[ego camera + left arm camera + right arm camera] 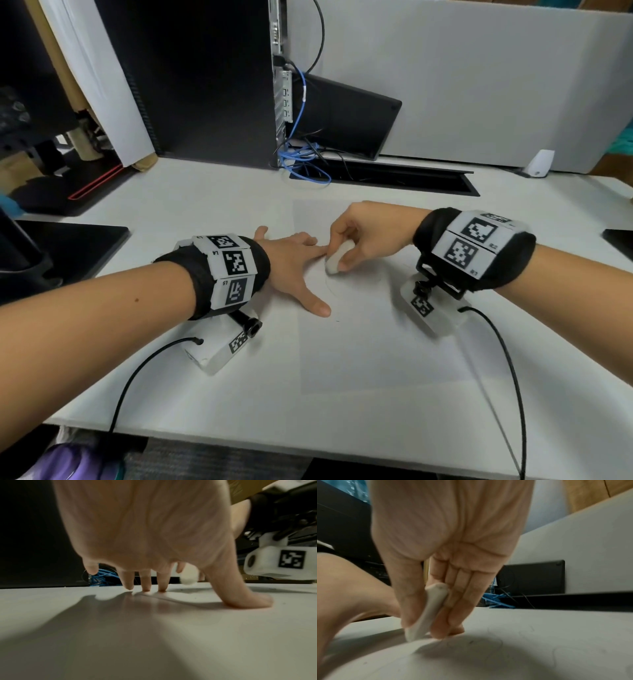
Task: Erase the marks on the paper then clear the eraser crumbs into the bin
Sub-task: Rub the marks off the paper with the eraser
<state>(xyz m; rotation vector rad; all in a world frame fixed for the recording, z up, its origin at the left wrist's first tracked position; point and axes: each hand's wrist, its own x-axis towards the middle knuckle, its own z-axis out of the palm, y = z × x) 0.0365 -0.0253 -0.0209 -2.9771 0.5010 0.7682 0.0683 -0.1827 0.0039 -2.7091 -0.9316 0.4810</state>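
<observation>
Pinching the white eraser between thumb and fingers, your right hand presses its lower end onto the paper. Its long axis tilts, upper end away from you. Your right wrist view alone shows faint pencil marks. Your left hand lies spread, fingertips pinning the sheet.

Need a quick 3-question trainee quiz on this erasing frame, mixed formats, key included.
1. True or false: the left hand lies flat with spread fingers on the white paper sheet.
2. The right hand pinches: A) a pencil B) the small white rubber eraser C) a blue cable.
3. Fill in: the eraser's lower end touches the ____.

Key: 1 true; 2 B; 3 paper.
</observation>
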